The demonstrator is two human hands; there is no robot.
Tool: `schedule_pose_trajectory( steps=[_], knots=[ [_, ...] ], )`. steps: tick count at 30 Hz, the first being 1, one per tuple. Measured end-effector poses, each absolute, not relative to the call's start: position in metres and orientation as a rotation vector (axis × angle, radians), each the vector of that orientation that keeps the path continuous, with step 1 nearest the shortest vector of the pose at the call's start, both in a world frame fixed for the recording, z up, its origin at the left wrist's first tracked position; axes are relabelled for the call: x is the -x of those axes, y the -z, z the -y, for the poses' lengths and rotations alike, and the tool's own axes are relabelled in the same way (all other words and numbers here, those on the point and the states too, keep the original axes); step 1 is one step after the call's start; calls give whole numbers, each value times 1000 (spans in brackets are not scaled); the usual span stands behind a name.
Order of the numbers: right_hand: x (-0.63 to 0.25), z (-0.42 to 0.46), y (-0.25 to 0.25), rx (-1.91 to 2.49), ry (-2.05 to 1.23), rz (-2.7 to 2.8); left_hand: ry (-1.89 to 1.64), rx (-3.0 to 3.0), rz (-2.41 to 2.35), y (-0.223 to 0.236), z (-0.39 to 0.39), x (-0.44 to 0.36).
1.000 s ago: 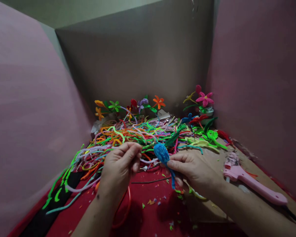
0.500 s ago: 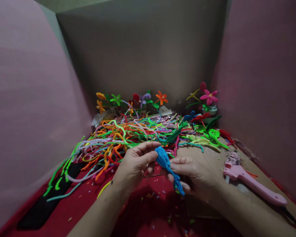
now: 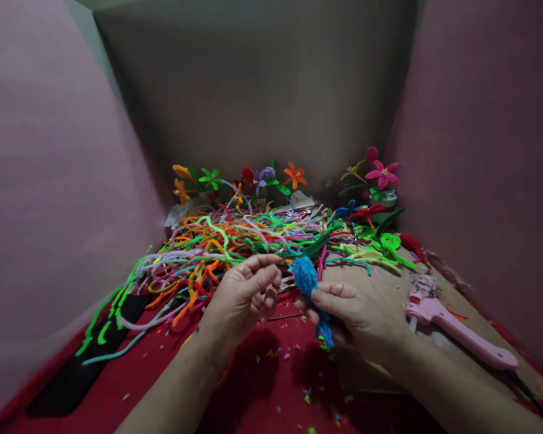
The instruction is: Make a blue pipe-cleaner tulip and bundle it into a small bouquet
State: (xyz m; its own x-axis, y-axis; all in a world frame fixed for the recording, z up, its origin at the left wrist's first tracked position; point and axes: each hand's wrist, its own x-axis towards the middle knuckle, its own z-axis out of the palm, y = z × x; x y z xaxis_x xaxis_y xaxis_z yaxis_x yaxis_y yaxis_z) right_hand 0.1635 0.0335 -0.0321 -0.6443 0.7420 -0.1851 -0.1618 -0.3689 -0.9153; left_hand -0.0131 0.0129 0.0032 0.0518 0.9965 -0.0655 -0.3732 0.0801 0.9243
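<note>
A blue pipe-cleaner flower bud (image 3: 306, 276) has a rounded looped top and loose ends hanging below. My right hand (image 3: 344, 307) pinches it around the middle between thumb and fingers, holding it tilted above the red surface. Just left of the bud is my left hand (image 3: 253, 288), its fingers loosely curled and apart from the bud, with nothing visible in them. Behind both hands lies a heap of many-coloured pipe cleaners (image 3: 248, 232). A thin dark rod (image 3: 284, 316) rests on the red cloth (image 3: 271, 374) between the hands.
A pink glue gun (image 3: 461, 334) lies on cardboard (image 3: 375, 283) at the right. Finished pipe-cleaner flowers (image 3: 295, 175) stand at the back. A black strip (image 3: 81, 374) is at the left. Coloured scraps dot the cloth. Pink walls (image 3: 484, 132) rise on both sides.
My left hand has let go of the blue bud's top and drawn slightly left. My right hand still holds the bud, now turned more upright.
</note>
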Motion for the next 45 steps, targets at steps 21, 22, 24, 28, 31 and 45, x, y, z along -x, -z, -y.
schedule_pose_trajectory(
  steps=[21,22,24,28,31,45],
  knots=[
    [-156,-27,39,758,-1659,1404,-1187,-1332,-1249,1,-2,-7],
    [-156,-27,39,748,-1660,1408,-1185,-1313,-1241,0,-2,-7],
    [-156,-27,37,731,-1662,1416,-1183,-1269,-1193,-1,-1,-5],
    [-157,-27,34,747,-1598,1464,-1185,-1271,-1121,-1,1,-3],
    [-158,-25,35,757,-1449,1569,-1218,-1291,-1164,-1,4,-6],
    [-163,-22,45,668,-874,1849,-1247,-1495,-1205,-9,18,-7]
  ],
)
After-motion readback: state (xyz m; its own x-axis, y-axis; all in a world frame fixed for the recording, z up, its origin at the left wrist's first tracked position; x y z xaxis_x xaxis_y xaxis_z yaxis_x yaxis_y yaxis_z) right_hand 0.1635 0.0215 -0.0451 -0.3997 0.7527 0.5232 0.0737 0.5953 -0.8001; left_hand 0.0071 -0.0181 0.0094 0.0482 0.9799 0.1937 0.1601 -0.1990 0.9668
